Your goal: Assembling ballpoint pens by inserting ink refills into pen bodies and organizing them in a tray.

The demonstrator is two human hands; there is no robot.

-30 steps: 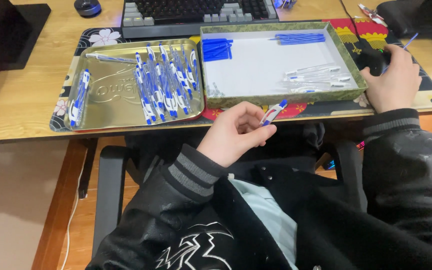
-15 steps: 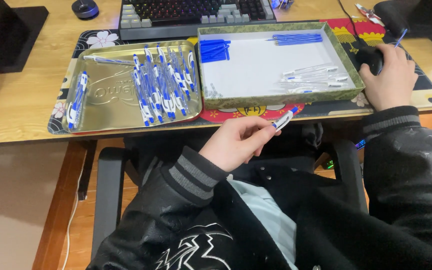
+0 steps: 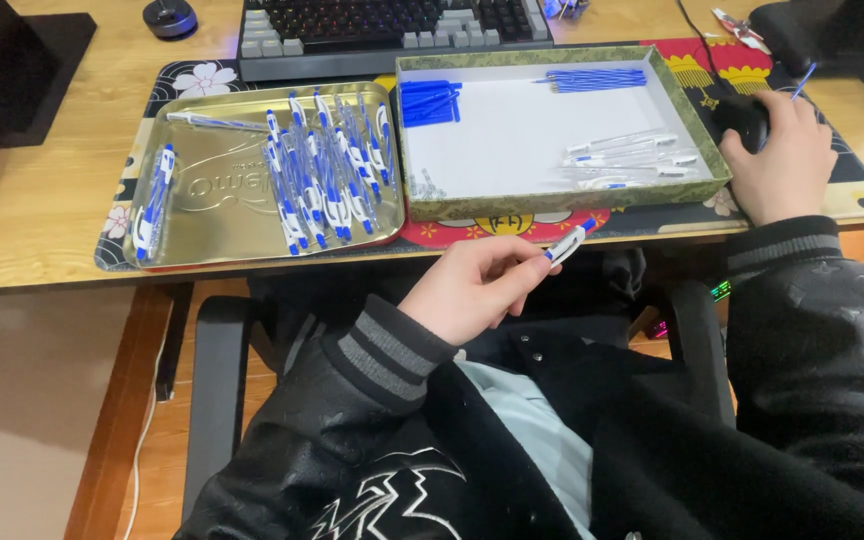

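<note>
The left hand is held just below the table edge, its fingers curled closed around a white plastic pen with a blue tip, which points up and to the right toward the green cardboard box lid with a white inside. The right hand rests on a black computer mouse, fingers bent loosely over it, and a thin blue refill stands out between them. To handle the pen well, I think it is better to pinch it near the middle, so it does not turn in the fingers, and to keep it over the lap or the box in case it slips. In the box lie blue refills, blue caps and clear pen barrels. Beside it, a golden metal tray holds many finished pens. Both stand on a flowered desk mat over a wooden table, with a black keyboard behind.
</note>
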